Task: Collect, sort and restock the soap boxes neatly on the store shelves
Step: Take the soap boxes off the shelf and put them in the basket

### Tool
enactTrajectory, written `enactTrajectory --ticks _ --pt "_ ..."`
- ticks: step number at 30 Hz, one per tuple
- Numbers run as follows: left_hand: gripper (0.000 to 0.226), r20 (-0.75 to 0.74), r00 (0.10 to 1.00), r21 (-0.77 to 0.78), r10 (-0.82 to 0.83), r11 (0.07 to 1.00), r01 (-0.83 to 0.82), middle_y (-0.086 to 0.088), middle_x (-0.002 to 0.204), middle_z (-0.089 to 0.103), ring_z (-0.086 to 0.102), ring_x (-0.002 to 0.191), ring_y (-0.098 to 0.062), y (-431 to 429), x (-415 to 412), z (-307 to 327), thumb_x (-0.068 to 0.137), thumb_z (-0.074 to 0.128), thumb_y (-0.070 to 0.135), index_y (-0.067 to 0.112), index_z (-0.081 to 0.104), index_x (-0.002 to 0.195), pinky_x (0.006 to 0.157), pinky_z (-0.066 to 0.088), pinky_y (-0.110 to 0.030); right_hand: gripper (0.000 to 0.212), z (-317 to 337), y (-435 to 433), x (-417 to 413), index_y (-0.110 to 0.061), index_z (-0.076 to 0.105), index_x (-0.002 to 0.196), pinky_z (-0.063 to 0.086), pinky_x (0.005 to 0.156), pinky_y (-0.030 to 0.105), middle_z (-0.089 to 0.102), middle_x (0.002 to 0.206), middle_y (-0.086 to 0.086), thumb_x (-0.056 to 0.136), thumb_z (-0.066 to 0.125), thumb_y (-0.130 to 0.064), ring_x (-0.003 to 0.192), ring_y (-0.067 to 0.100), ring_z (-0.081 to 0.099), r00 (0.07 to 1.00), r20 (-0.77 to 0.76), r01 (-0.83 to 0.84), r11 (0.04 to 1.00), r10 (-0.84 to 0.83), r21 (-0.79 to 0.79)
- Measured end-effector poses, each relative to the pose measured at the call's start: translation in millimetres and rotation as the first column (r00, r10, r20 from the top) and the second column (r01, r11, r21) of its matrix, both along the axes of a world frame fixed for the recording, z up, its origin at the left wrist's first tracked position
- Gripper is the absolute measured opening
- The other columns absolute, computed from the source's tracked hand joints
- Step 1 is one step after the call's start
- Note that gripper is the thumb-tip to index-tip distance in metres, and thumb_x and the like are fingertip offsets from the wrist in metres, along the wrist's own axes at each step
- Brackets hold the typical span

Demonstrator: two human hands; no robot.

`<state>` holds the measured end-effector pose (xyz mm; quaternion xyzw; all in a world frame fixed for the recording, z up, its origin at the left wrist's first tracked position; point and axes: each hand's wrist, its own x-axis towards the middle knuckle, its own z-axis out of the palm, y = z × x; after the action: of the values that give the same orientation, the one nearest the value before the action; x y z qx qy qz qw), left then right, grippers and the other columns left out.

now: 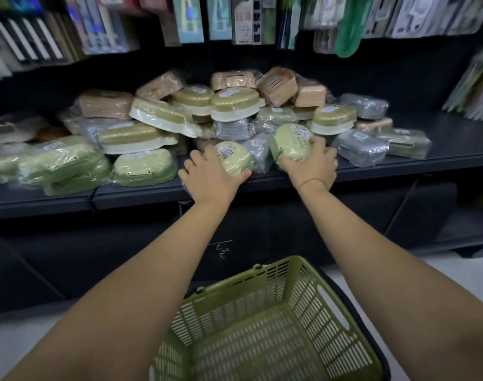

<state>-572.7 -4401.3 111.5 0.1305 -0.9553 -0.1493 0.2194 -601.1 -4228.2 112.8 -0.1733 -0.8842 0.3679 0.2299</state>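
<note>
Being gripped at the front of one shelf (454,138) are two oval green boxes: the left box (234,158) by the left hand's (211,174) curled fingers, the right box (289,143) by the right hand's (311,166). One basket (262,325) is seen below.

- Left soap box (232,159): pale green oval with a cartoon print on its lid, at the front edge of the dark shelf (441,133), gripped by the left hand (210,174).
- Right soap box (291,143): same kind, tilted, held by the right hand (313,163).
- Pile of wrapped soap boxes (234,105): tan, olive-and-white, grey and green, heaped untidily behind.
</note>
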Motion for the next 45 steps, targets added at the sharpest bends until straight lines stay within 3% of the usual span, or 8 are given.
enactTrajectory --ticks 8,12,15,19,22,33,39,45 --pt "0.103 -0.133 0.973 0.023 -0.187 0.981 0.191 -0.008 0.137 0.043 0.044 0.126 -0.030 -50.4 54.5 -28.4 0.061 0.064 0.078 0.020 0.039 0.142 0.102 0.031 -0.046 0.068 -35.7 21.3 79.9 -0.029 0.048 0.129 0.038 0.087 0.009 0.044 0.128 -0.001 0.071 0.082 -0.032 0.109 0.009 0.049 0.930 -0.222 -0.352 0.884 0.294 -0.306" --pt "0.104 -0.187 0.964 0.132 -0.190 0.967 0.216 -0.005 0.136 0.044 0.042 0.125 -0.023 -67.1 118.5 -80.2 0.059 0.059 0.082 0.021 0.040 0.141 0.104 0.032 -0.045 0.055 -79.8 22.5 142.4 -0.031 0.052 0.123 0.052 0.082 0.023 0.057 0.121 -0.005 0.077 0.080 -0.017 0.104 0.010 0.060 0.886 -0.164 -0.448 0.713 0.433 -0.539" --pt "0.107 0.017 0.979 0.199 -0.203 0.960 0.196 -0.003 0.135 0.043 0.043 0.124 -0.022 -63.5 164.3 -141.4 0.058 0.050 0.089 0.024 0.038 0.143 0.105 0.033 -0.045 0.052 -128.1 25.4 168.4 -0.036 0.054 0.118 0.053 0.081 0.029 0.058 0.118 -0.008 0.077 0.079 -0.017 0.103 0.011 0.061 0.823 0.098 -0.397 0.689 0.560 -0.606" --pt "0.111 0.468 0.839 0.216 -0.278 0.956 0.197 0.002 0.148 0.029 0.030 0.137 -0.019 -65.4 200.6 -218.7 0.063 0.054 0.087 0.030 0.018 0.152 0.115 0.021 -0.039 0.063 -199.7 28.4 163.4 -0.029 0.051 0.124 0.050 0.082 0.027 0.056 0.121 -0.005 0.071 0.085 -0.024 0.103 0.012 0.058 0.563 0.519 -0.359 0.756 0.643 -0.547" --pt "0.110 0.595 0.766 0.194 -0.242 0.969 0.156 0.000 0.148 0.029 0.030 0.137 -0.021 -78.4 206.3 -260.8 0.067 0.056 0.083 0.028 0.015 0.153 0.116 0.020 -0.040 0.072 -251.2 29.7 158.1 -0.027 0.049 0.128 0.048 0.094 0.033 0.055 0.122 -0.002 0.067 0.088 -0.026 0.109 0.016 0.056 0.470 0.630 -0.341 0.785 0.618 -0.517" --pt "0.115 0.585 0.673 0.068 -0.452 0.854 0.515 -0.009 0.150 0.031 0.030 0.138 -0.029 -99.6 113.0 -294.9 0.066 0.064 0.078 0.018 0.020 0.154 0.117 0.015 -0.044 0.077 -307.9 41.5 186.7 -0.023 0.048 0.134 0.049 0.097 0.040 0.049 0.125 0.001 0.067 0.087 -0.021 0.111 0.019 0.051 0.603 0.722 -0.255 0.940 0.339 -0.228" --pt "0.113 0.649 0.621 0.027 -0.439 0.829 0.558 -0.007 0.155 0.022 0.019 0.144 -0.027 -79.3 117.8 -320.9 0.070 0.057 0.078 0.020 0.008 0.155 0.121 0.012 -0.045 0.085 -320.7 27.0 163.1 -0.022 0.044 0.136 0.045 0.104 0.046 0.050 0.130 -0.003 0.063 0.087 -0.016 0.121 0.019 0.048 0.590 0.692 -0.321 0.907 0.416 -0.272" --pt "0.091 0.757 0.570 -0.045 -0.320 0.844 0.535 -0.008 0.159 0.017 0.011 0.148 -0.027 -81.1 125.7 -354.2 0.092 0.045 0.061 0.016 -0.003 0.156 0.121 0.005 -0.048 0.096 -348.6 20.5 125.1 -0.031 0.029 0.148 0.029 0.113 0.051 0.038 0.149 -0.003 0.068 0.083 -0.026 0.138 0.022 0.033 0.471 0.782 -0.618 0.785 0.407 -0.037"
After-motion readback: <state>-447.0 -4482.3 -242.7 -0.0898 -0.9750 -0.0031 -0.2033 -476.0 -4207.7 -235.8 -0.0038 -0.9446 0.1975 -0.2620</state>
